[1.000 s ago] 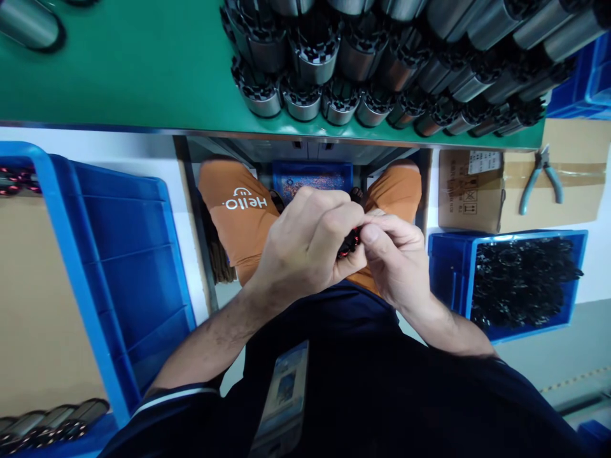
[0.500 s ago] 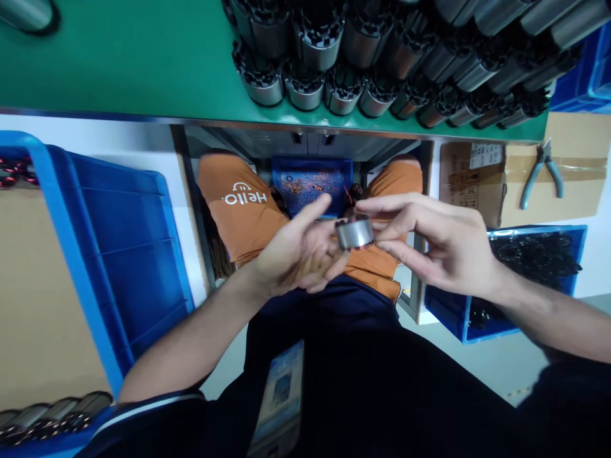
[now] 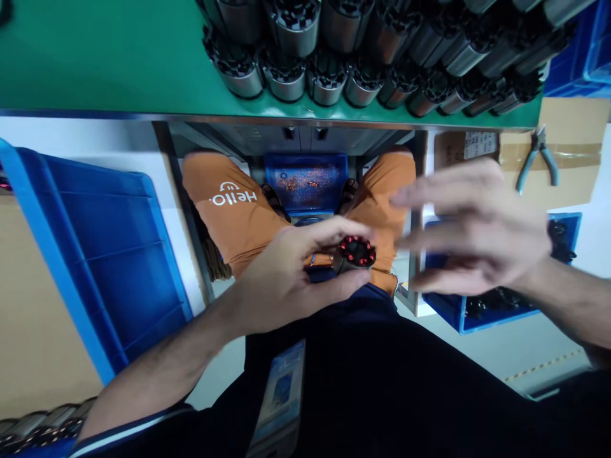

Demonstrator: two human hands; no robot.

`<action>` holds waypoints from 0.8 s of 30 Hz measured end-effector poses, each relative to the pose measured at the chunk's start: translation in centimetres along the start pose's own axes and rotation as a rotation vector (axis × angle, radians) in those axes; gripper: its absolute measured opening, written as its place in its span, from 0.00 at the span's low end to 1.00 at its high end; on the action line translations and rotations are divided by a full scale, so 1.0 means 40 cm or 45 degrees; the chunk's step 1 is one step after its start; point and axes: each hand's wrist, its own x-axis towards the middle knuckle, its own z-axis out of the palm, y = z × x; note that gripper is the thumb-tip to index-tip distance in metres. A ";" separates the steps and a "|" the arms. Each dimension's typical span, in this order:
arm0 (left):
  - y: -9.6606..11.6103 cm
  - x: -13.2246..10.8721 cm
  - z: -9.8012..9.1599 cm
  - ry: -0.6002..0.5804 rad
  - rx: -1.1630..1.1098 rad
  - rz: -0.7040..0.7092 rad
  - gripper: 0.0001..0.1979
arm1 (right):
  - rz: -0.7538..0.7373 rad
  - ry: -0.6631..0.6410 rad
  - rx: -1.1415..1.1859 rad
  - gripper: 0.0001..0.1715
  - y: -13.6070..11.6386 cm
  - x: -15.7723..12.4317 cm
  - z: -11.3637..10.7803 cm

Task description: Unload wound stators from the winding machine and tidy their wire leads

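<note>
My left hand [image 3: 291, 270] is closed around a motor stator [image 3: 358, 252], with the thumb on the near side and the fingers on the far side. The stator's ring of red copper windings faces up, and its metal side is mostly hidden by the hand. To the right, my right hand [image 3: 482, 232] is apart from the stator, smeared by motion, its fingers spread with nothing visible in them. Above both hands, several metal stator cores [image 3: 284, 83] with black end pieces stand in rows on the green bench [image 3: 119, 63].
A blue crate [image 3: 100, 248] stands at left, and a blue bin [image 3: 499, 324] of black parts is at right. Pliers [image 3: 538, 159] lie on a cardboard box [image 3: 577, 156]. Below the bench, a blue tray [image 3: 305, 207] holds copper-coloured scraps between my legs.
The stator has gone from my right fingertips into my left hand's grip, turning windings-up. My right hand has let go and moved to the right. The camera view has shifted slightly.
</note>
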 end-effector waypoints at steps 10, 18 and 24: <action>0.025 -0.003 0.008 0.326 0.704 0.695 0.12 | 0.719 -0.697 0.824 0.22 0.043 0.027 0.028; 0.013 -0.001 0.023 0.296 0.559 0.176 0.15 | 0.330 -0.333 -0.065 0.19 -0.038 0.011 -0.006; -0.006 -0.010 0.007 0.454 0.768 0.596 0.15 | 0.486 -0.261 0.455 0.13 0.018 0.032 -0.055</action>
